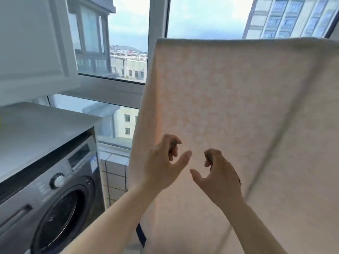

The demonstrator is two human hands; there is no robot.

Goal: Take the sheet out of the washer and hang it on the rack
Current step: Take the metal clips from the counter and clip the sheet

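sheet (229,99) already hangs over the rack on the right side of my view, its top fold draped across a bar i can't actually see under the cloth, the pale patterned fabric falling straight down in front of the window (128,43). a second panel of it slopes away on the far right. the washer (55,189) sits low on the left with its round door closed, well apart from the cloth.

my left hand (165,165) hovers just in front of the fabric, fingers loosely curled and thumb out, holding nothing. my right hand (218,173) mirrors it just beside, also loosely curled and empty. whether any fingertip brushes the cloth i can't tell.

i judge the hanging nearly done, with only smoothing and evening left. to do that well i'd lay both palms flat on the front panel and sweep outward and down from the middle, so wrinkles run to the edges rather than bunching. i'd keep the pull gentle, since a hard tug on one face could drag the whole sheet off the bar, and check that the left edge hangs straight.

as for writing, the washer has a small blue label (93,162) near its display and faint marks along the panel by the knob (57,180), all too blurred to read. no brand shows.
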